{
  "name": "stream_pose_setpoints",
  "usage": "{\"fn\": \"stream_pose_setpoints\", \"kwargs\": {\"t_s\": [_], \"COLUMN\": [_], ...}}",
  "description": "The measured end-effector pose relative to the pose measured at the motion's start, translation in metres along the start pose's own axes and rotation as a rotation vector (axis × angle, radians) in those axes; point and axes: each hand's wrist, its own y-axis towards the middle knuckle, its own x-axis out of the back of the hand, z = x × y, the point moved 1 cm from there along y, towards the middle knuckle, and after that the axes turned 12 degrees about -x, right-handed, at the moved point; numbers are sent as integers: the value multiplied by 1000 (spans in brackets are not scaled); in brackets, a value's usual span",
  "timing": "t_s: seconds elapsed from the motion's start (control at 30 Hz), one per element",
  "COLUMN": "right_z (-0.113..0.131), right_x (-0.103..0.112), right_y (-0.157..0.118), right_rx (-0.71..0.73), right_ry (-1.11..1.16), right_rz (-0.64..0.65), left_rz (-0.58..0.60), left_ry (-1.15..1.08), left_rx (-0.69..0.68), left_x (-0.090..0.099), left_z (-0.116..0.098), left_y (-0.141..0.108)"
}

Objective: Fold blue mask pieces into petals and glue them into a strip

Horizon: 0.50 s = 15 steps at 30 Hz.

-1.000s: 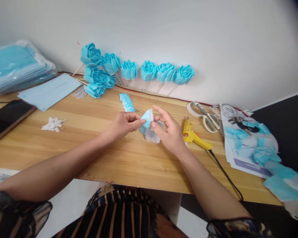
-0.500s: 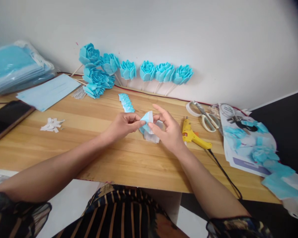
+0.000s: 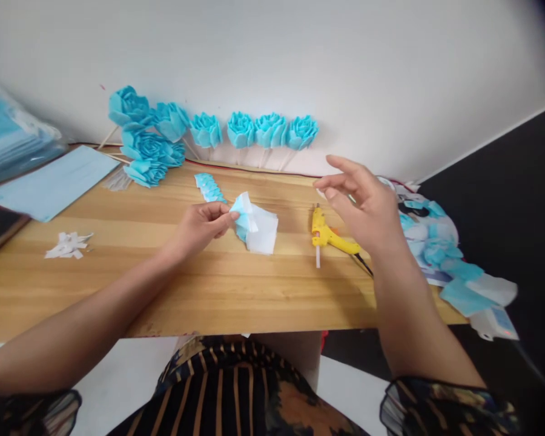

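Note:
My left hand [image 3: 204,223] is closed, with thumb and forefinger pinching a folded blue-and-white fabric piece [image 3: 242,212]. White fabric squares [image 3: 264,230] lie on the table just right of and under that piece. Over the right part of the table, my right hand [image 3: 356,203] is raised with its fingers apart and nothing visible between them. It covers most of the scissors and the tape roll, whose white edge [image 3: 320,193] peeks out by the fingertips. A yellow glue gun [image 3: 333,239] lies below and left of it. A row of folded blue petals [image 3: 209,187] rests beyond my left hand.
Several blue fabric flowers on sticks [image 3: 240,130] lean against the wall. Left are blue sheets [image 3: 54,181], a plastic-wrapped stack [image 3: 13,139], a phone [image 3: 0,230] and white scraps [image 3: 69,244]. Blue scraps [image 3: 440,248] and a white power strip [image 3: 495,323] are at right.
My right hand has let go of the folded fabric piece and moved right and up, over the scissors. My left hand still holds the piece. The view has turned to the right.

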Motion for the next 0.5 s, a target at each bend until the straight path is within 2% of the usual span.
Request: {"fn": "stream_pose_setpoints", "kwargs": {"t_s": [0.07,0.13,0.2,0.27,0.37,0.5], "right_z": [-12,-32,-56,-78,-95,-95], "right_x": [19,27,26,17,0,-8], "right_y": [-11,-25,-39,-48,-52,-44], "right_rx": [-23,-60,-33,26,78,22], "right_ry": [-215,-435,-613,-687,-691,-646], "right_rz": [68,189,293,354,308,225], "left_rz": [-18,-23,-19,-16,-23,-29], "left_ry": [-6,-14,-20,-23,-29,-42], "left_rx": [1,2,0,-2,0,-4], "left_x": [0,-1,-1,-1,-1,-1], "left_z": [0,1,2,3,5,7], "left_y": [0,0,1,2,3,4]}}
